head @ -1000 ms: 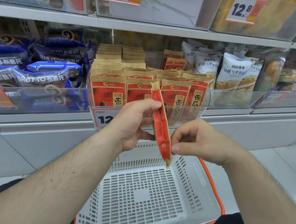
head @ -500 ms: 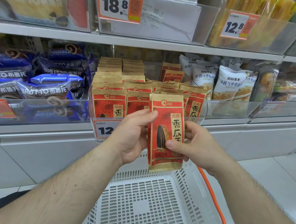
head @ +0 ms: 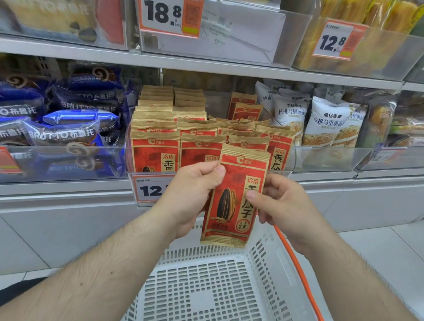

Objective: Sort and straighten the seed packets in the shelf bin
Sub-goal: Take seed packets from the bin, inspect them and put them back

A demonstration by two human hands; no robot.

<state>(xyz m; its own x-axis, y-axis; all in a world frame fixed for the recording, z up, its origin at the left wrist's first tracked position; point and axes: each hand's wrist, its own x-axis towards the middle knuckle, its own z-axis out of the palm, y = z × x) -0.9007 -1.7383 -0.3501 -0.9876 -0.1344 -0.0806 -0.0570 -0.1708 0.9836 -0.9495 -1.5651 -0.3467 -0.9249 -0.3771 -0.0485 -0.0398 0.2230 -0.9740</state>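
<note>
I hold one red and tan sunflower seed packet (head: 233, 201) upright, its front facing me, just in front of the clear shelf bin (head: 289, 162). My left hand (head: 191, 196) pinches the packet's left edge with the thumb on its face. My right hand (head: 280, 206) pinches its right edge. The bin holds several rows of the same seed packets (head: 157, 147), standing upright at the left and leaning unevenly at the right.
A white plastic basket (head: 212, 297) with an orange handle sits below my hands. Blue snack bags (head: 59, 131) fill the bin at the left, white bread bags (head: 325, 122) the one at the right. A price tag (head: 149, 188) hangs on the bin's front.
The packet was edge-on to me a second ago and has been turned to show its front. Both hands have lifted it slightly toward the bin.
</note>
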